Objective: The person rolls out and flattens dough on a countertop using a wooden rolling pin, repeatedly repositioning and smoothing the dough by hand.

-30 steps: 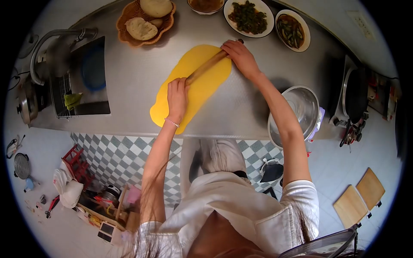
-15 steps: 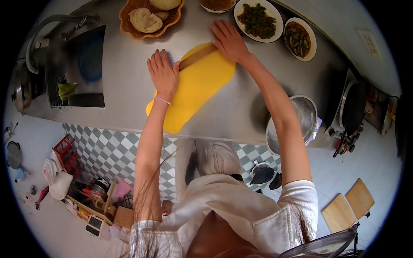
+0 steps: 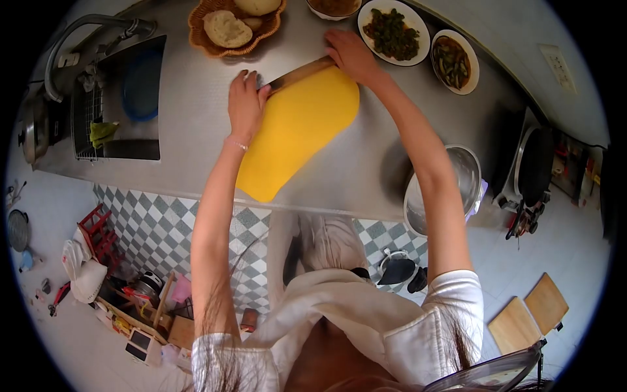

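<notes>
A smooth yellow sheet of dough (image 3: 300,130) lies flat on the steel counter. A wooden rolling pin (image 3: 300,73) rests slantwise along its far edge. My left hand (image 3: 247,108) holds the pin's left end, its fingers bent and thumb against the wood. At the other end, my right hand (image 3: 353,59) closes over the pin, fingers curled. Both hands partly hide the pin's ends. My left forearm and wrist cover part of the dough's left side.
Behind the dough stand a wicker basket (image 3: 198,40) of buns, a plate of greens (image 3: 392,32) and a bowl of dark vegetables (image 3: 452,62). A steel bowl (image 3: 467,170) sits by my right forearm. On the left is a sink (image 3: 147,140) with a faucet (image 3: 85,21).
The rolling pin has moved away from me to the far edge of the dough. My fingers, stretched out over the pin before, are now bent around its ends.
</notes>
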The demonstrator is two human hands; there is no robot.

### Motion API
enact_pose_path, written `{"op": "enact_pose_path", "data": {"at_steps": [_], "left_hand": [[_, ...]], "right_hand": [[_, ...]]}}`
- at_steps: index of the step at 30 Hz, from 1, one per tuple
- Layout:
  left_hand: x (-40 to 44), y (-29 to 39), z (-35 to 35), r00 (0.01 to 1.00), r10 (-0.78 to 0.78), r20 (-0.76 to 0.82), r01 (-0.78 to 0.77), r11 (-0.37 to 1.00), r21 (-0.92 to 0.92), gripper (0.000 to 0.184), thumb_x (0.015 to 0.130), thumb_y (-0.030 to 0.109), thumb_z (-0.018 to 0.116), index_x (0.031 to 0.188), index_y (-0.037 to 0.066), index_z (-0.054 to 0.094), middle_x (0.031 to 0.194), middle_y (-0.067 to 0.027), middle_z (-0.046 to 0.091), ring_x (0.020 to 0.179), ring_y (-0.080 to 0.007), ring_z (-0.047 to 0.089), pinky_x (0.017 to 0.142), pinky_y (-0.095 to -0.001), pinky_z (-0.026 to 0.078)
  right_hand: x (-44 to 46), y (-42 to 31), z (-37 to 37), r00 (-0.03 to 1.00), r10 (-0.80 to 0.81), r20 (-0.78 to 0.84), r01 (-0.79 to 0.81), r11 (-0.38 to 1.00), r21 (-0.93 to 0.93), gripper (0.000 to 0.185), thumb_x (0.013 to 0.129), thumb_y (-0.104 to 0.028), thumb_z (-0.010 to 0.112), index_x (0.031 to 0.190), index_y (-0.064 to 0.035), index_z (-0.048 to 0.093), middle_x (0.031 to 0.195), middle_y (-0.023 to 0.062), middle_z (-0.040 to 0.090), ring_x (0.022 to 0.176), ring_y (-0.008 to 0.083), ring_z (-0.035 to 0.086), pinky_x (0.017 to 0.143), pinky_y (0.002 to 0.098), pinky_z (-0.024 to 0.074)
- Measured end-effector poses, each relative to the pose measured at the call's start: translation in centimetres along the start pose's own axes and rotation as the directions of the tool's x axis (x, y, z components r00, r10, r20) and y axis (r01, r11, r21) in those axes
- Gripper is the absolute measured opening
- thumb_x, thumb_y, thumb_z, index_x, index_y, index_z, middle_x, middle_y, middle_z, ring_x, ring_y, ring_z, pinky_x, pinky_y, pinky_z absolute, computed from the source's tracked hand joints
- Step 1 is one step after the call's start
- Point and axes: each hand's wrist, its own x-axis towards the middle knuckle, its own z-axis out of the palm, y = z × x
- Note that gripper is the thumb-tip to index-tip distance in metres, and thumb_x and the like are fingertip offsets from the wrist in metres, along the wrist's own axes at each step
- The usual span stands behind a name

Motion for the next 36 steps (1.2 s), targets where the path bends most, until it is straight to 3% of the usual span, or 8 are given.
{"op": "enact_pose_path", "data": {"at_steps": [3,7,10,13,16,24,30,36], "left_hand": [[-3.4,1.7,-0.4,0.990,0.123,0.062,-0.126,0.991,0.043,0.053,0.087,0.018,0.060,0.132,-0.003,0.043,0.138,-0.0194,0.043,0.124,-0.0362,0.041,0.106,-0.0438,0.032],[-8.2,4.3,-1.3,0.957,0.193,0.218,-0.193,0.981,-0.022,0.059,0.086,0.014,0.059,0.139,0.001,0.036,0.144,-0.0179,0.038,0.131,-0.0348,0.037,0.109,-0.0438,0.029],[-9.2,4.2,-2.9,0.902,0.160,0.400,-0.073,0.972,-0.224,0.063,0.088,0.013,0.056,0.144,0.002,0.029,0.150,-0.0172,0.029,0.136,-0.0341,0.030,0.112,-0.0446,0.025],[-8.3,4.3,-1.8,0.997,-0.001,0.080,0.009,0.995,-0.100,0.063,0.088,0.012,0.056,0.144,0.002,0.029,0.151,-0.0168,0.028,0.139,-0.0328,0.026,0.113,-0.0443,0.023],[-8.9,4.5,0.0,0.983,0.014,0.182,-0.024,0.998,0.053,0.069,0.085,0.014,0.060,0.145,0.003,0.028,0.151,-0.0152,0.028,0.140,-0.0314,0.026,0.114,-0.0431,0.023],[-14.1,7.9,0.4,0.920,0.170,0.354,-0.160,0.985,-0.058,0.067,0.085,0.011,0.060,0.144,0.003,0.030,0.150,-0.0120,0.031,0.139,-0.0282,0.029,0.113,-0.0401,0.025],[-13.6,7.4,-0.6,0.924,0.233,0.302,-0.193,0.969,-0.155,0.057,0.083,0.001,0.053,0.138,0.007,0.043,0.142,-0.0118,0.042,0.126,-0.0305,0.042,0.106,-0.0384,0.035],[-13.2,6.8,-0.5,0.924,0.292,0.245,-0.239,0.944,-0.226,0.056,0.078,-0.006,0.049,0.132,0.007,0.050,0.131,-0.0129,0.049,0.115,-0.0332,0.047,0.102,-0.0394,0.039]], "right_hand": [[-4.9,-1.4,0.4,0.977,-0.114,-0.180,0.085,0.983,-0.160,0.050,0.096,-0.030,0.047,0.138,-0.0039,0.041,0.144,0.0145,0.038,0.136,0.0279,0.032,0.113,0.0421,0.0251],[-10.3,-2.8,-0.2,0.991,-0.024,-0.132,0.011,0.995,-0.102,0.052,0.094,-0.026,0.049,0.140,-0.0044,0.038,0.147,0.0128,0.035,0.138,0.0273,0.029,0.114,0.0416,0.0230],[-11.2,-3.2,-1.2,0.994,0.061,-0.096,-0.063,0.998,-0.022,0.053,0.093,-0.025,0.049,0.140,-0.0052,0.037,0.147,0.0113,0.035,0.138,0.0277,0.028,0.114,0.0418,0.0223],[-8.2,-2.9,-0.5,0.991,0.088,-0.098,-0.087,0.996,0.014,0.053,0.093,-0.025,0.050,0.140,-0.0060,0.037,0.147,0.0106,0.035,0.139,0.0274,0.027,0.114,0.0425,0.0216],[-7.3,-3.0,0.4,0.988,0.012,-0.152,-0.028,0.994,-0.107,0.052,0.092,-0.025,0.050,0.140,-0.0069,0.037,0.148,0.0105,0.034,0.139,0.0272,0.026,0.114,0.0434,0.0216],[-15.8,-3.4,-0.7,0.996,0.074,-0.046,-0.080,0.990,-0.119,0.056,0.090,-0.022,0.052,0.142,-0.0082,0.035,0.151,0.0093,0.030,0.141,0.0265,0.024,0.114,0.0434,0.0218],[-16.4,-2.7,-0.5,0.974,0.019,-0.224,-0.055,0.986,-0.155,0.039,0.081,-0.011,0.053,0.120,-0.0088,0.051,0.125,0.0055,0.051,0.124,0.0258,0.043,0.106,0.0384,0.0350],[-16.6,-2.6,-1.0,0.970,0.022,-0.243,-0.054,0.990,-0.127,0.021,0.078,-0.011,0.053,0.098,-0.0115,0.054,0.101,0.0038,0.052,0.102,0.0240,0.049,0.095,0.0372,0.0404]]}}
